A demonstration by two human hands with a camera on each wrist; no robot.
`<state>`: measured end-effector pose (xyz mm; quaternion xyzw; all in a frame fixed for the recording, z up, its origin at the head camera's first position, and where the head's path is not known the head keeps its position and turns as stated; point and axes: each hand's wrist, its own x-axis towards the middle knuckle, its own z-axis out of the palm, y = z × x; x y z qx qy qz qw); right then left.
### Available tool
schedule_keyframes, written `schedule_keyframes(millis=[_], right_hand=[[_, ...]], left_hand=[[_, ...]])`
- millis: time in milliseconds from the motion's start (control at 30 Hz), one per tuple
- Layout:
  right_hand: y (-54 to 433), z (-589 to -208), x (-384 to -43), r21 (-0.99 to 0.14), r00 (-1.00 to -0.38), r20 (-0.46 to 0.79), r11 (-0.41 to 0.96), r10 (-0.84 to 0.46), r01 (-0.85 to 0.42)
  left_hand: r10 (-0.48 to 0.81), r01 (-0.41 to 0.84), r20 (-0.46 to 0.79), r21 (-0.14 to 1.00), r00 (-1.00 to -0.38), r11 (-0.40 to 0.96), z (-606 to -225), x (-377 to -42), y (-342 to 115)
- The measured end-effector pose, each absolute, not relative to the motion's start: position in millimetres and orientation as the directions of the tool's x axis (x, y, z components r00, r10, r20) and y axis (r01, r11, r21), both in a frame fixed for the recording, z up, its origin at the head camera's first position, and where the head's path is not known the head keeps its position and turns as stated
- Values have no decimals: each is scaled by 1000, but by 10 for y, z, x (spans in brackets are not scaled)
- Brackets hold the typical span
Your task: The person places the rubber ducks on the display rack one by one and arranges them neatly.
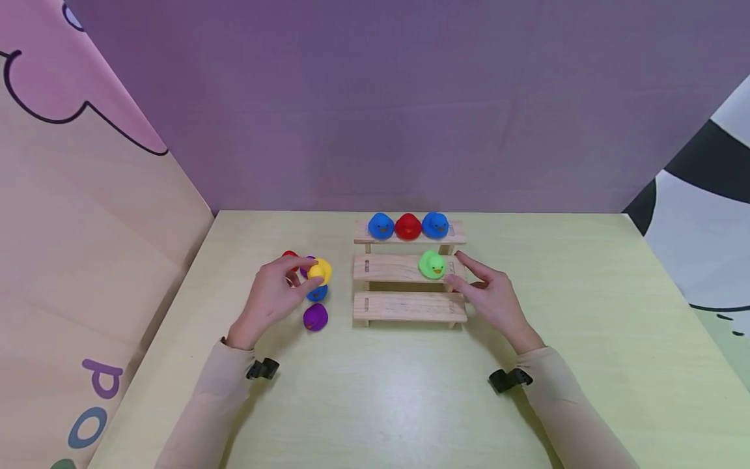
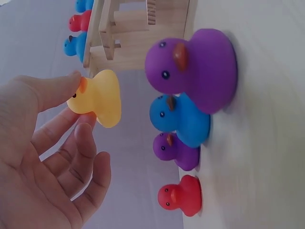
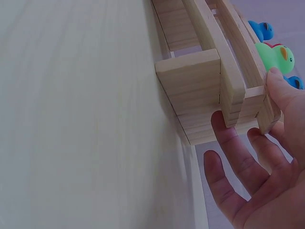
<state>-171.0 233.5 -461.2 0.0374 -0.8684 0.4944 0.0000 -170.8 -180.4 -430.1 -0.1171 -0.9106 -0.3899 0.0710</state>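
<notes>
My left hand (image 1: 275,292) pinches a yellow rubber duck (image 2: 102,98) by its head, between thumb and fingers, above the table. Below and beside it stand a purple duck (image 1: 316,318), a blue duck (image 1: 317,294), another purple duck (image 2: 178,151) and a red duck (image 2: 182,195), partly hidden by the hand in the head view. My right hand (image 1: 492,293) grips the right end of the middle step of a wooden three-step stand (image 1: 387,268), thumb at the front edge and index finger at the back. Close to that thumb, a green duck (image 1: 432,265) sits on the step.
On the top step sit a blue duck (image 1: 381,226), a red duck (image 1: 408,227) and a second blue duck (image 1: 435,225). The lowest step (image 1: 410,307) faces me. A purple wall (image 1: 410,104) rises behind the table (image 1: 387,397), with printed cloth at both sides.
</notes>
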Motion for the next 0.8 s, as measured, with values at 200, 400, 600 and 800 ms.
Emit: schedule_keyframes(millis=[200,400,600,800], right_hand=[[2331,-4619,-1718,-858,-997,42,508,-71,-72],[2333,-4624,-1722,-862,-997,45,502,-70,-74],[2338,-4622,-1720,-863,-997,45,499,-68,-73],[2347,-4627,-1722,-867,-997,40,494,-65,-67]], left_hand=[[165,273,219,703,-962,656,-4285,-1716,-1737],[189,302,236,702,-953,646,-4256,-1724,-1658],[209,329,255,703,-944,630,-4246,-1745,-1578],[202,316,242,718,-949,621,-4219,-1749,-1466]])
